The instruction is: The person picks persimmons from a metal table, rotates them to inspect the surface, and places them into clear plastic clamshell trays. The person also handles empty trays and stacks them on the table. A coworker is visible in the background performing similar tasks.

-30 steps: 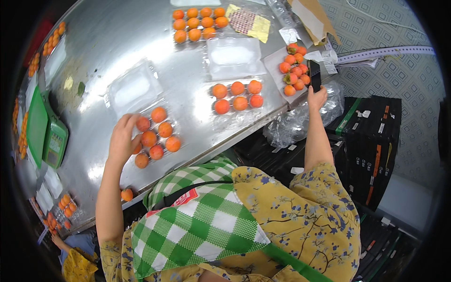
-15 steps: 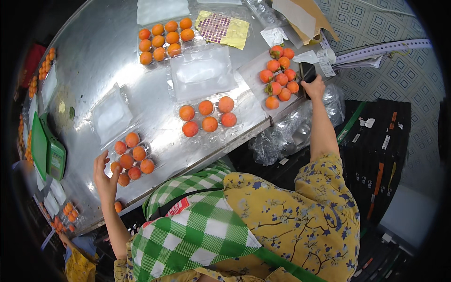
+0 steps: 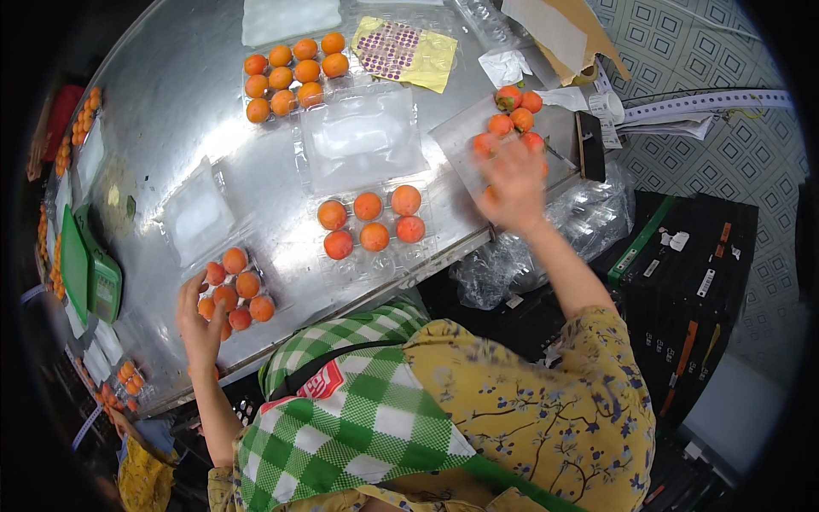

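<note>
Fruit [image 3: 247,284], round and orange, sits in clear-plastic tray [image 3: 268,283]; left hand [image 3: 197,331] half-open alongside — probably steadying; right hand [image 3: 515,189] blurred over loose orange fruit [image 3: 522,119] — grip untellable.

1. fruit [image 3: 374,236] along the surface's [image 3: 200,102] near edge: orange to red-orange.
2. surface itself: silver-grey, bright white glare.
3. sheet [image 3: 403,53] toward right edge: yellow, purple dots.
4. scale [image 3: 104,286], toward left end: green.
5. apron [image 3: 358,418]: green-and-white check.
6. shirt [image 3: 537,405]: mustard, blue flowers, dark branches.
7. floor [image 3: 717,162]: pale grey, nested diamonds.
</note>
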{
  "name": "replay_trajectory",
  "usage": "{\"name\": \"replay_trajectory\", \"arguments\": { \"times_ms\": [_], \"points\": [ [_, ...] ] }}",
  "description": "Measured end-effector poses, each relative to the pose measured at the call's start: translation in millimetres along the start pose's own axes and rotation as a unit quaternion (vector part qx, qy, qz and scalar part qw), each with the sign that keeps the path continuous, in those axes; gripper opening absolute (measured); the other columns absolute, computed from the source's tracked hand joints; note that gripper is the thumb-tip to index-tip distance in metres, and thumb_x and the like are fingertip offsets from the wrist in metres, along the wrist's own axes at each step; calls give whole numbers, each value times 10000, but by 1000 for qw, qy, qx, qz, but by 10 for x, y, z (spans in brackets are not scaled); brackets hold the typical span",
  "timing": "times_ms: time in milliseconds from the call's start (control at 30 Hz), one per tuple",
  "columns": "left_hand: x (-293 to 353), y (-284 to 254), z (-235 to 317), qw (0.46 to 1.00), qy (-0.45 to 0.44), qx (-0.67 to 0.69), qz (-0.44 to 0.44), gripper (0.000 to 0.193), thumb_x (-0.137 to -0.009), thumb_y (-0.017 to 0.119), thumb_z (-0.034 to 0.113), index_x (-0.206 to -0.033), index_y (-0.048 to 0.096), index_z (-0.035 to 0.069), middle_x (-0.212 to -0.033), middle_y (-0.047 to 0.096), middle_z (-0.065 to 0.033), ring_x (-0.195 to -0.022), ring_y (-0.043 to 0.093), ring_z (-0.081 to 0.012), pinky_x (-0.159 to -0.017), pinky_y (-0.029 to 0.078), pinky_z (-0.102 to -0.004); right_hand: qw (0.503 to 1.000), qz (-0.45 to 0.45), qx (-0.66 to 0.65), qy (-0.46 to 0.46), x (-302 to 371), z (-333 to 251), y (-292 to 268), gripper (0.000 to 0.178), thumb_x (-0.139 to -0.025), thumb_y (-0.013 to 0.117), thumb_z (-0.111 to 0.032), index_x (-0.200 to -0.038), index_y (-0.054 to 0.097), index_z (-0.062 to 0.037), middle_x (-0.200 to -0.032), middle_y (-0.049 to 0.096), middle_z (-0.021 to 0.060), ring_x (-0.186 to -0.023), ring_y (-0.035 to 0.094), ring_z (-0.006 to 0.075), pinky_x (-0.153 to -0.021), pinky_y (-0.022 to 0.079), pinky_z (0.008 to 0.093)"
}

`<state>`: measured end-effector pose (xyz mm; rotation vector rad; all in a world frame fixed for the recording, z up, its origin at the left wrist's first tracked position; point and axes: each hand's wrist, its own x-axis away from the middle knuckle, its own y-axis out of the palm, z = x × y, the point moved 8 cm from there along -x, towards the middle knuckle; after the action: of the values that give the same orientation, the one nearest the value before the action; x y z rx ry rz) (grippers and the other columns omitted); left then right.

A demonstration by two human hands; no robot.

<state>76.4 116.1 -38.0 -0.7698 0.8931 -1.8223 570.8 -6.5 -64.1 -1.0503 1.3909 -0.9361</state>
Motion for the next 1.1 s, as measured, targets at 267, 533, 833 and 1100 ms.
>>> {"name": "replay_trajectory", "arguments": {
  "times_ms": [267, 533, 833, 1100],
  "points": [
    [16, 111, 34, 999, -1, 35, -12, 517, -736, 679, -24, -1236, 566, 46, -1185, 582, -145, -1054, 600, -291, -903, 476, -370, 984, -114, 131, -44, 151, -39, 620, 454, -854, 511, -154, -1306, 545, -182, -1474, 395, 36, -1400, 289, 300, -1055, 219, 647],
    [120, 54, 28, 999, -19, 44, -12, 515, -745, 682, -18, -1242, 565, 47, -1182, 574, -140, -1001, 614, -263, -847, 506, -361, 970, -111, 216, 10, 95, 490, 688, 446, -860, 503, -142, -1303, 552, -142, -1502, 353, -8, -1404, 274, 329, -1077, 230, 620],
    [201, -39, -101, 999, -5, 32, 3, 514, -745, 697, 12, -1239, 561, 55, -1180, 571, -145, -1016, 611, -285, -841, 503, -362, 952, -109, 280, 52, 64, 1203, 705, 421, -882, 479, -153, -1293, 560, -114, -1524, 328, -17, -1406, 278, 328, -1113, 197, 597],
    [211, -109, -206, 998, -26, 54, 21, 510, -729, 696, 22, -1224, 573, 36, -1165, 583, -148, -1042, 590, -291, -907, 461, -363, 943, -123, 299, 72, 88, 1500, 705, 468, -856, 503, -100, -1324, 507, -107, -1542, 286, -7, -1401, 281, 336, -1118, 235, 558]
  ]
}}
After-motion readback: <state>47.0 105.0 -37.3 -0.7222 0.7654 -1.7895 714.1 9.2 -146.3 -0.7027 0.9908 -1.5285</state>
